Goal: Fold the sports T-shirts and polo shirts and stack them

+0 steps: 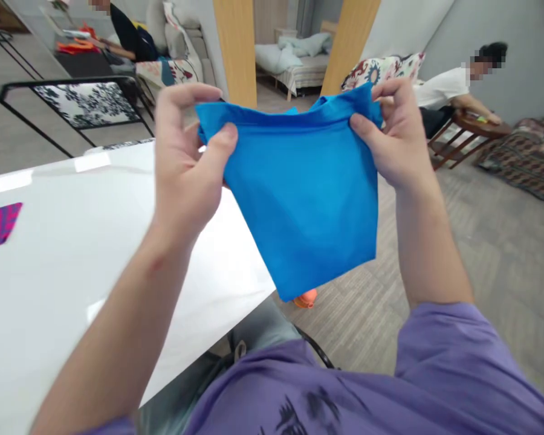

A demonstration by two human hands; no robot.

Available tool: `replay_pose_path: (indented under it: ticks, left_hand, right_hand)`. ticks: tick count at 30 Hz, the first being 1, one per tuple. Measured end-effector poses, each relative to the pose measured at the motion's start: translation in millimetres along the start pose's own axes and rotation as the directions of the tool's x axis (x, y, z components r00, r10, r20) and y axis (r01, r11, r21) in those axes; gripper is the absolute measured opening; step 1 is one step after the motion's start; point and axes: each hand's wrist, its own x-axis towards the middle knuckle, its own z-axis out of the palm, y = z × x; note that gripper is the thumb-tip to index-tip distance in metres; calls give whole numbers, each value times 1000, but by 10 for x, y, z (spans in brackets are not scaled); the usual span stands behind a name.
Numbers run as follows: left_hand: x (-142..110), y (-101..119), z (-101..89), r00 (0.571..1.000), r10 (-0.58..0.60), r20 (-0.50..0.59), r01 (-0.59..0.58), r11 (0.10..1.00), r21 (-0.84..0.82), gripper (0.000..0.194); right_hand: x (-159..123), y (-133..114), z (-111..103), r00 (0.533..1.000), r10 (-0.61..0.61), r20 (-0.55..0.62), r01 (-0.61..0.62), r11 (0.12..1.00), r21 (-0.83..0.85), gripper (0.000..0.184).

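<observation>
A plain bright-blue cloth [306,193] hangs stretched between my two hands, raised in front of me. Its upper edge has a folded band, and its lower end narrows to a slanted hem. My left hand [185,151] pinches the upper left corner, thumb in front and fingers behind. At the upper right corner, my right hand [396,133] grips the same band between thumb and fingers. Whether the cloth is a sewn garment, I cannot tell. To the left, a pink and purple patterned cloth [2,226] lies on the white table [95,241].
An orange object [306,298] rests on the floor below the blue cloth. Beyond the table stands a black-framed rack [86,106] with a patterned panel. One person [127,33] sits at the back left; another [448,84] leans over a wooden stool [480,124] at right.
</observation>
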Motion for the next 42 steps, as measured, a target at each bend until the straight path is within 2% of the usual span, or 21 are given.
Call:
replay_pose_path:
  ticks: [3,5,7,9,11,12,15,18,20,21,22,23,24,25,27,28,30,33,36,39,42]
  left_hand:
    - [302,-614,564,983,-152,106,161,984,-79,56]
    - [390,-1085,849,952,-296,77,297,955,9,51]
    - [313,-1445,1014,928,-370,51,354,915,194,58]
    - [60,-1603,1083,932,-344,116,279,884,375,68]
    - [-319,-1572,1128,927,-246,282,100,889,447,70]
    - [-532,-1513,1163,908,-184,377,2,900,436,69]
    - [-1151,-1305,1344,802,-70,594,-194,909,370,75]
    - [-1579,-1132,1502,708,-121,696,-239,886,397,87]
    - [-1693,-1030,1451,700,-179,691,-214,870,443,88]
    - [-1700,-987,1349,713,-198,673,-195,866,461,88]
    - [-1679,-953,1188,736,-211,644,-174,860,480,87]
    - [-1642,-928,966,765,-224,605,-151,849,506,87]
    - [-1601,-911,685,796,-243,555,-124,831,542,85]
    - [-1569,-898,349,825,-274,494,-85,804,588,83]
    - [-1576,-864,-443,867,-368,336,36,718,695,77]
    - [-1626,-840,-873,875,-422,235,118,658,744,74]
    - [-1823,-778,-1736,859,-512,-3,303,504,808,62]
    - [-2283,-674,-2904,763,-552,-336,538,256,803,43]
    - [-2784,-588,-3832,666,-522,-534,671,105,734,37]
    - [-3167,-598,-4531,574,-495,-653,751,1,660,37]
    - [-3374,-739,-5040,511,-463,-724,788,-83,610,44]
  right_hand:
    - [256,811,73,996,72,53,-64,989,-136,60]
    - [304,1347,251,985,157,70,-132,953,-273,64]
    - [230,1759,470,965,244,94,-184,888,-421,69]
    - [57,1993,689,937,315,150,-189,820,-540,72]
    - [-165,2066,895,904,358,235,-156,786,-599,71]
    - [-278,2064,993,886,373,274,-140,780,-610,71]
    - [-568,2009,1260,832,435,344,-132,758,-638,75]
    - [-746,1939,1403,774,506,381,-138,722,-678,75]
    - [-802,1889,1396,755,519,400,-113,704,-702,76]
    - [-809,1879,1375,757,521,395,-93,684,-724,77]
    - [-799,1888,1359,778,507,371,-71,658,-750,78]
    - [-772,1916,1362,821,453,347,-34,646,-763,80]
    - [-728,1953,1399,859,387,334,2,650,-760,82]
    - [-673,1981,1478,875,349,335,23,661,-750,83]
    - [-560,1933,1766,876,308,370,62,690,-721,84]
    - [-516,1829,1965,867,278,413,94,723,-684,82]
    - [-460,1452,2440,836,197,511,154,811,-564,73]
    - [-428,646,3277,755,70,652,195,925,-325,52]
    - [-405,-135,4189,628,-19,778,187,974,-128,44]
    - [-379,-739,5119,465,-130,876,215,976,30,44]
    - [-333,-1189,6042,315,-203,927,264,957,120,42]
